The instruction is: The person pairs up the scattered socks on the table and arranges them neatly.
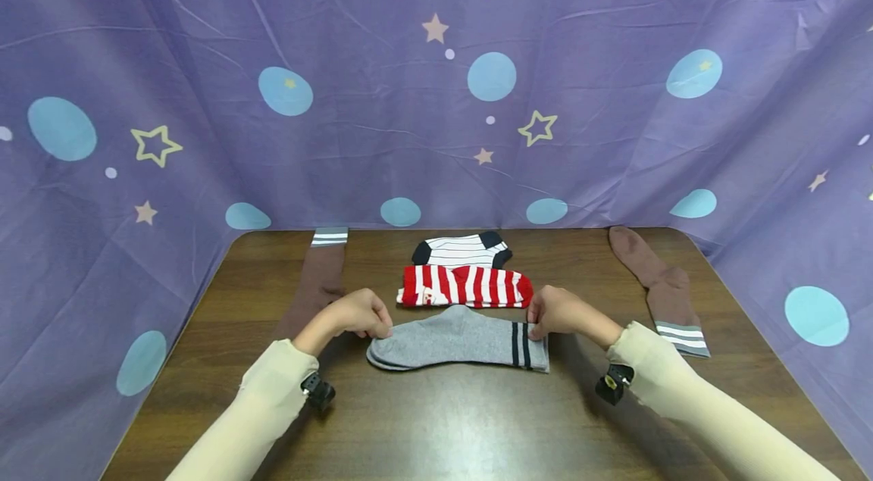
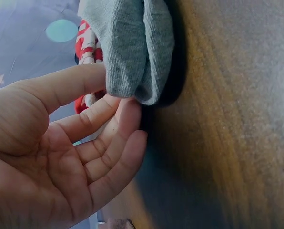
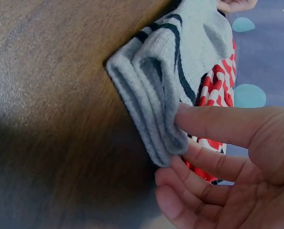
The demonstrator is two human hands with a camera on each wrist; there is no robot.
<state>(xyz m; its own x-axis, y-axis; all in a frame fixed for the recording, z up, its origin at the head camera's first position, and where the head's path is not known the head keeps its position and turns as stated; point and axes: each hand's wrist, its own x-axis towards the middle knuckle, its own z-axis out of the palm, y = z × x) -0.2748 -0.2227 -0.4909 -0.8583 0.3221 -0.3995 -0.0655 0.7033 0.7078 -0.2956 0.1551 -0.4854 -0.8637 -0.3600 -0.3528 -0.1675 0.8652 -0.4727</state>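
Note:
A pair of grey socks (image 1: 450, 341) with two black bands near the cuff lies sideways across the table, one sock on top of the other. At the toe end, my left hand (image 1: 355, 314) pinches the edge between thumb and fingers; the left wrist view shows the rounded grey toe (image 2: 130, 57) at the fingertips. My right hand (image 1: 562, 312) pinches the cuff end, with the thumb (image 3: 213, 121) on the upper cuff and the other fingers under it. Layered cuff openings (image 3: 147, 95) face the right wrist camera. Just behind lie red-and-white striped socks (image 1: 470, 286).
Black-and-white socks (image 1: 457, 250) lie behind the red striped ones. One brown sock (image 1: 317, 276) lies at the left, partly behind my left hand, and another brown sock (image 1: 664, 292) at the right. A purple patterned cloth (image 1: 436, 87) surrounds the wooden table (image 1: 436, 420) on three sides.

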